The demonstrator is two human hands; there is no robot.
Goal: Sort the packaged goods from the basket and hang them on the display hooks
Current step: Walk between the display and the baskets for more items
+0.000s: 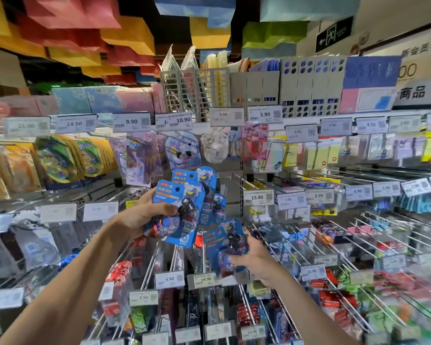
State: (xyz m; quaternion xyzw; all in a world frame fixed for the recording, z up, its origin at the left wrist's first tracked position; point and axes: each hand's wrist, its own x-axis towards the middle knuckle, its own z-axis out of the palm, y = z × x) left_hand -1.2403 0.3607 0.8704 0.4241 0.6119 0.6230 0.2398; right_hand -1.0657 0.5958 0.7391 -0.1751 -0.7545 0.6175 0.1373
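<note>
- Left hand (144, 215): raised at centre frame, fingers closed round a fanned bunch of blue blister packs (182, 202); thumb lies across the front card at about 3 o'clock of the palm.
- Blue blister packs, left bunch: several cards overlapping, each with a round hang hole near the top, white and orange print, and a dark spinning-top-like toy under a clear bubble. The bunch stands upright, tilted slightly to 1 o'clock, in front of the shelf's centre post.
- Right hand (253, 260): lower, at 5 o'clock of the left bunch, closed on a single blue blister pack (225, 247); thumb presses the round bubble at the card's lower part, fingers wrap behind.
- Single pack: same design as the bunch, upright, just below and apart from it, held in front of the wire display hooks (279, 242).
- Display hooks: rows of bare metal prongs run out toward the viewer at 3 to 5 o'clock of the hands; some carry small packets, blurred.
- Price tags: 15.90 tag (258, 197) at 3 o'clock of the bunch; 18.90 tag (204, 279) just under the right hand; 4.90 tag (170, 279) at its 9 o'clock.
- Upper row at 12 o'clock: hanging purple carded toys (137, 158), a clear pack (214, 145), yellow-green packs (60, 159) to the left.
- Top shelf: grey file holders (254, 89).
</note>
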